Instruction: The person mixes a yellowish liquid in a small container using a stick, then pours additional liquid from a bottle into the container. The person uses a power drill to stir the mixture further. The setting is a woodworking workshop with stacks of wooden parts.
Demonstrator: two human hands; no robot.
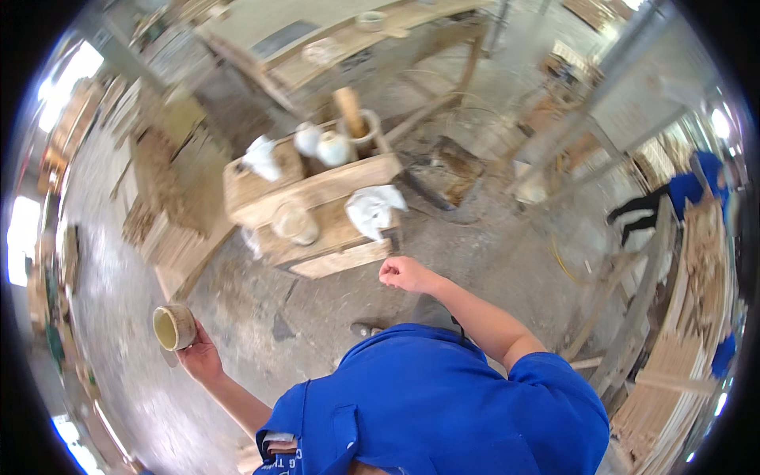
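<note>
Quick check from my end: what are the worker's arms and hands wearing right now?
Both hands are bare: no gloves on the left hand or the right hand. The forearms are bare too. A bright blue short-sleeved shirt covers the upper arms, the right sleeve ending above the elbow. No watch or bands show.

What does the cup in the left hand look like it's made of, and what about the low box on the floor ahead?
The cup in the left hand looks like bamboo or pale wood: a tan outer wall, a thick rim and a yellowish matt inside. The picture is too blurred to be sure. The box looks like raw, unpainted wood: pale rough planks with visible board edges and a dusty surface.
</note>
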